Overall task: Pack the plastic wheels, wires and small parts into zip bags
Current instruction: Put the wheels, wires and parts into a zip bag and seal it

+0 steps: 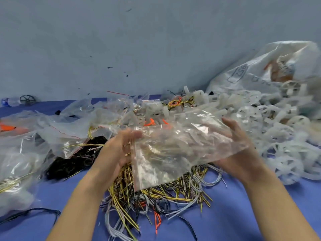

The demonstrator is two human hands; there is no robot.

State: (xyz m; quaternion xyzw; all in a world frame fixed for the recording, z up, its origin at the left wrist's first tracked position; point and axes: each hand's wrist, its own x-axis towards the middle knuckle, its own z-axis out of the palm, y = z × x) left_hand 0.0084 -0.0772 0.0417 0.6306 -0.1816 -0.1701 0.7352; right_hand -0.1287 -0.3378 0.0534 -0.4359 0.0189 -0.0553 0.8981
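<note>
A tangle of yellow, grey and black wires [156,197] lies nearest on the blue table [243,220]. Above it, both hands carry a clear zip bag [182,150]. The left hand [119,148] meets the bag's left edge, too blurred to tell whether it pinches. The right hand [238,146] is spread with straight fingers under the bag's right end. Filled bags [26,145] lie to the left and white plastic wheels [286,136] to the right. A big white sack [260,70] stands behind, against the wall [121,40].
</note>
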